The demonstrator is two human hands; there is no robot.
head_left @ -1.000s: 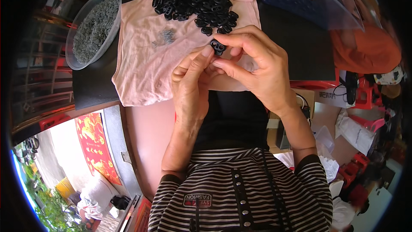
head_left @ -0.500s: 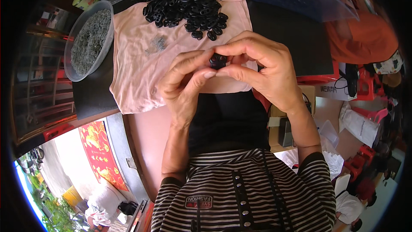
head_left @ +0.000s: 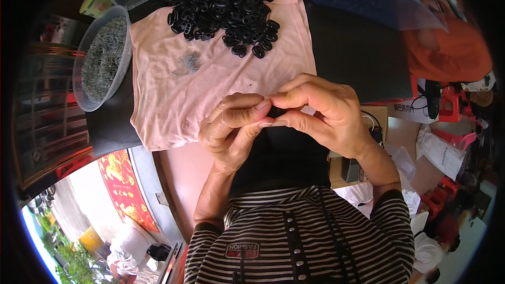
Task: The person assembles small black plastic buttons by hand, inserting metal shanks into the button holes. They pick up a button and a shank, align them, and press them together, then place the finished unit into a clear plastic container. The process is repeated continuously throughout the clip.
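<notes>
In front of my body, my left hand point(head_left: 231, 129) and my right hand point(head_left: 326, 115) meet fingertip to fingertip. Both are closed in a pinch around a small black cord lock point(head_left: 274, 111), now almost wholly hidden by the fingers. Beyond them, a pale pink cloth point(head_left: 158, 94) covers part of the dark table. A heap of black oval cord lock pieces point(head_left: 221, 10), several showing two holes, lies on its far part. Left of the heap rests a little cluster of thin grey metal bits point(head_left: 188, 64), which look like small springs.
A clear round tub point(head_left: 128, 47) full of similar grey bits point(head_left: 102, 58) stands at the table's left. At the far right is a translucent blue bin point(head_left: 347, 0). Beside the table, a person in orange point(head_left: 447, 52) sits near red stools point(head_left: 452, 100).
Both hands have come down closer to my body, and the fingers have closed over the cord lock, which showed plainly between them before. The view has shifted slightly.
</notes>
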